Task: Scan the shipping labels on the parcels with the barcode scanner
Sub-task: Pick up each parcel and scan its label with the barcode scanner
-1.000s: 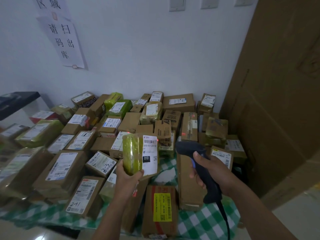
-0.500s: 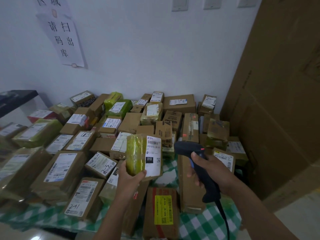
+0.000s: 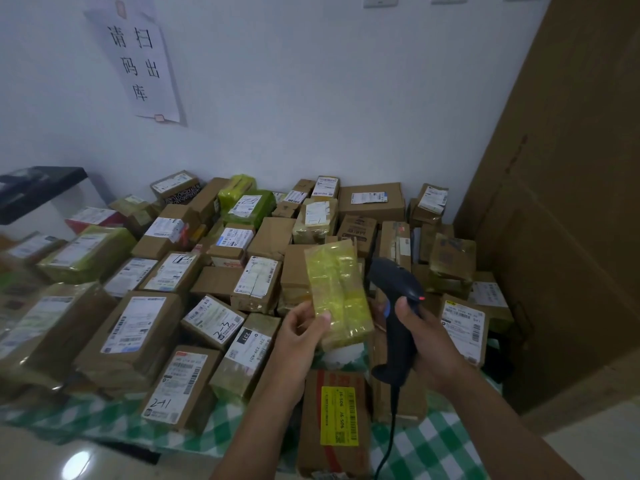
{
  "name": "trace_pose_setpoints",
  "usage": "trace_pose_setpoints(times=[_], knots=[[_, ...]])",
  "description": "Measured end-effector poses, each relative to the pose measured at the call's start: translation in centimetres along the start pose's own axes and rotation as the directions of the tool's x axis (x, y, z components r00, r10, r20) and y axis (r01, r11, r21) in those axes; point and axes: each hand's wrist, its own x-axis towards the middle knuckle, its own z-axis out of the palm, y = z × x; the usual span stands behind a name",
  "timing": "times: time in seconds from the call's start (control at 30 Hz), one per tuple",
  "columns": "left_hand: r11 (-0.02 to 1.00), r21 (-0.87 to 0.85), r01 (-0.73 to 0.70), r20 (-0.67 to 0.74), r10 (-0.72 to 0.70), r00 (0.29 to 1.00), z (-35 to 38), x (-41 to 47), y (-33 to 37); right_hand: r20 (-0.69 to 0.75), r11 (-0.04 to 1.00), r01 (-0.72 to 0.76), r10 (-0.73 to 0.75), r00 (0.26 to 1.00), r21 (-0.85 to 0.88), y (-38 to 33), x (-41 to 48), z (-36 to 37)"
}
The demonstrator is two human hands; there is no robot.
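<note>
Parcel [image 3: 337, 292] is up in the air over the pile, tilted, and the left hand [image 3: 304, 336] pinches its lower left edge, thumb on the near face, fingers behind. Change: half a second ago its white label faced us; now it's turned and only the yellow-taped side shows, label out of view. Scanner [image 3: 398, 306] has come in, head just right of the parcel, can't tell if it touches. A small red light is lit on its back, and the right hand [image 3: 429, 344] is wrapped round its handle. My read: the label is now turned toward the scanner nose, so the read is happening or just done. No way to confirm a hit from here. Below the parcel lies a box with a yellow label [image 3: 338, 415] on checked cloth [image 3: 433, 445]. To the parcel's left and behind it the rest of the pile [image 3: 138, 327] sits labels up, unhandled. Far left above the parcel is a wall sign [image 3: 142, 60], and to its right a tall cardboard sheet [image 3: 554, 237].
</note>
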Motion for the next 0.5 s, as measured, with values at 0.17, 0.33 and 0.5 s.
trace_pose_setpoints(times=[0.17,0.33,0.5], knots=[[0.982,-0.108,0.158,0.216,-0.131,0.968,0.2,0.1,-0.9,0.075,0.99,-0.03,0.019,0.997,0.138,0.4,0.0,0.6],[0.966,-0.175,0.188,0.248,-0.142,0.958,-0.3,1.1,-1.6,0.012,0.999,-0.015,0.014,1.0,0.042,0.5,0.2,-0.1],[0.968,0.196,0.158,-0.018,-0.158,0.987,0.5,2.5,-2.8,-0.256,0.981,-0.043,-0.007,0.967,-0.189,1.1,0.3,-2.0]])
